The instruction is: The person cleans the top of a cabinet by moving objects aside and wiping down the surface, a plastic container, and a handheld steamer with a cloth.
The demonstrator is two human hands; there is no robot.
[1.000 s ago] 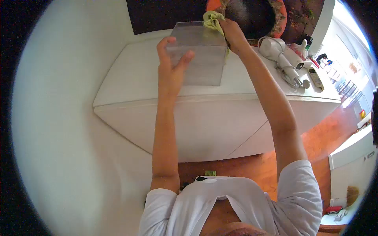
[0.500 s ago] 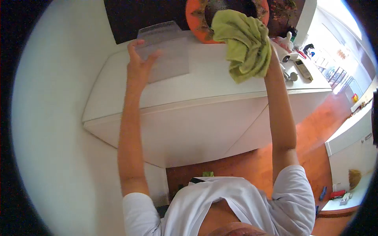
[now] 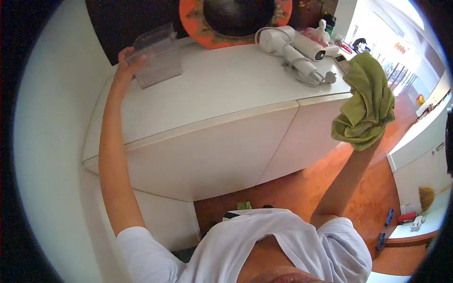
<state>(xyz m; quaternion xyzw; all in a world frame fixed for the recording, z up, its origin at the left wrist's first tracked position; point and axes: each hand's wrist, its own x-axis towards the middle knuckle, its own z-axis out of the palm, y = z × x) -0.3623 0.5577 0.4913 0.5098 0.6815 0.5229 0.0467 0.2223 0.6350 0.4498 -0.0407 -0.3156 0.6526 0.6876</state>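
Place: home | seen by: white cabinet (image 3: 203, 158), reddish floor (image 3: 283, 191) — broom (image 3: 426, 199), corded white appliance (image 3: 293, 57)

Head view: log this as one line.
left hand: touching clear box | right hand: hidden by green cloth | white appliance: on cabinet

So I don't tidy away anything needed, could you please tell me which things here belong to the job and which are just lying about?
Seemingly in the job:
green cloth, held up
clear box, left hand on it

Apparently just lying about:
white corded appliance
pale handset
broom
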